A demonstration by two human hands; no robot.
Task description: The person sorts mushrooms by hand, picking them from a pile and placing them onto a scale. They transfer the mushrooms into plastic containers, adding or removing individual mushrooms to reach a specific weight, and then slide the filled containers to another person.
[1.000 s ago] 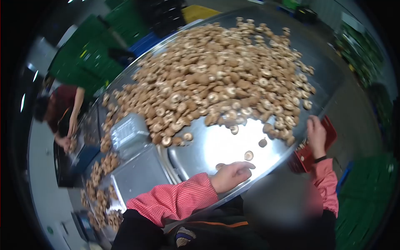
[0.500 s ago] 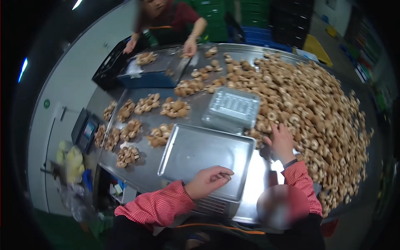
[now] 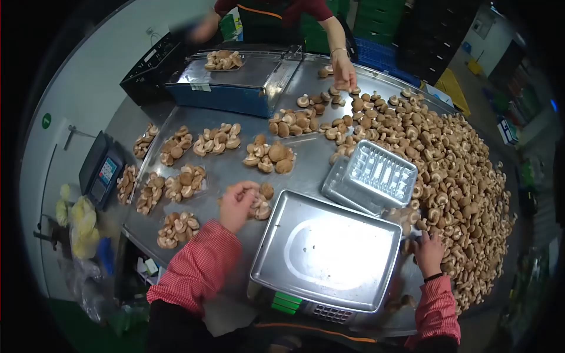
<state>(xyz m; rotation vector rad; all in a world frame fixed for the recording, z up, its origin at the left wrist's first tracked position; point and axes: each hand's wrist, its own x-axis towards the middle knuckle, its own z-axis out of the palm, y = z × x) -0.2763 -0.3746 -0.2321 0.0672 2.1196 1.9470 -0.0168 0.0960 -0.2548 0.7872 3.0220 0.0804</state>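
Observation:
My left hand (image 3: 237,206) is at a pack of mushrooms (image 3: 261,207) left of the scale, fingers curled together at its left side. What they hold, if anything, is hidden. At the near left edge of the large mushroom pile (image 3: 441,170), my right hand (image 3: 430,254) has its fingers bent around something dark that I cannot make out. Between my hands lies the bare metal pan of a weighing scale (image 3: 353,259). Beyond its far right corner sits a stack of clear plastic trays (image 3: 381,173).
Several mushroom packs (image 3: 218,139) stand to the left. Across the table, a co-worker's hand (image 3: 342,70) reaches to the pile beside a blue-sided machine (image 3: 220,97) bearing a pack. A display unit (image 3: 103,173) stands at the left edge, a black crate (image 3: 147,70) behind.
My left hand has moved from over the scale pan leftward to a mushroom pack. My right hand stays by the pile, fingers more bent. The co-worker's hand now reaches the pile. The view has shifted.

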